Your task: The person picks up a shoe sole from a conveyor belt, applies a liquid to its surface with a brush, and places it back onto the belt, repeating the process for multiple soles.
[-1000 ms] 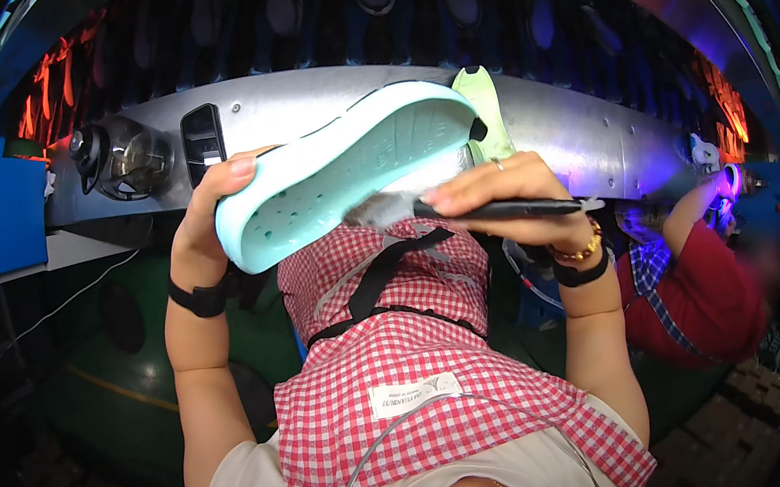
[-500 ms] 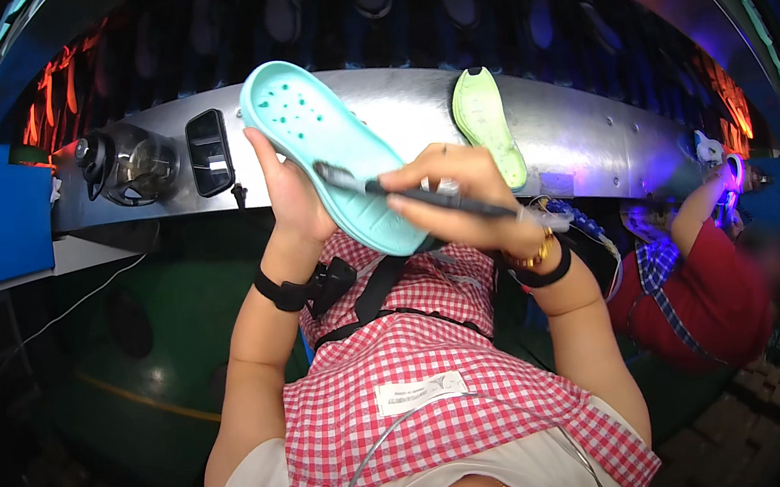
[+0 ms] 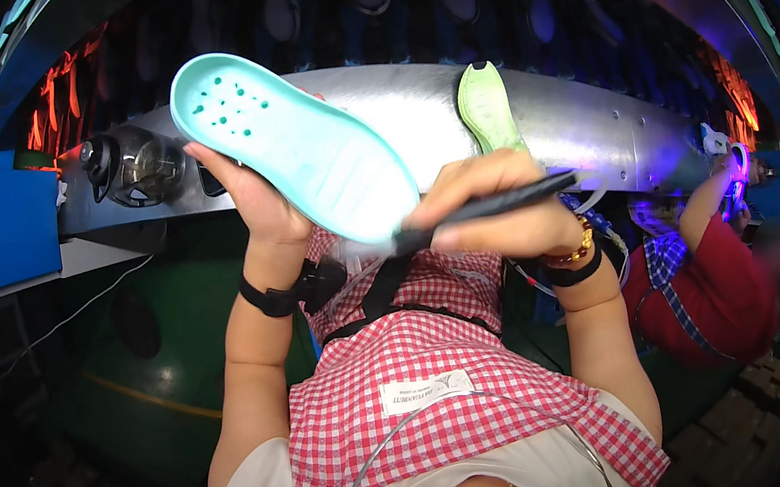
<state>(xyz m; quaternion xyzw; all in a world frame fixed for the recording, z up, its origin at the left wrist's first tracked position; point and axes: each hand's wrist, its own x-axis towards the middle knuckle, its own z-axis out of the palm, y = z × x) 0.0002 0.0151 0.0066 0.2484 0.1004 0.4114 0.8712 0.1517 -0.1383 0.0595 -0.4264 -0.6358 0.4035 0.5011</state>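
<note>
A light turquoise shoe sole (image 3: pixel 306 152) lies tilted across my left hand (image 3: pixel 261 206), held up over the near edge of the metal bench. It has a raised rim, a cluster of dark green spots at its far end and ridges towards the near end. My left thumb shows along its left side; the other fingers are mostly hidden underneath. My right hand (image 3: pixel 503 210) is closed round a black-handled brush (image 3: pixel 516 199). The brush's pale head is smeared by motion at the sole's near rim; whether it touches cannot be made out.
A pale green sole (image 3: pixel 486 105) lies on the metal bench (image 3: pixel 580 128). A dark jug (image 3: pixel 145 166) and a mostly hidden black tray (image 3: pixel 212 180) stand at the left. Behind runs a dark rack (image 3: pixel 410 7) holding several soles. At right, a person in red (image 3: pixel 708 297) works.
The sole and my left hand have shifted left, now covering most of the black tray. My right hand has swung the brush from the sole's left side to its near end.
</note>
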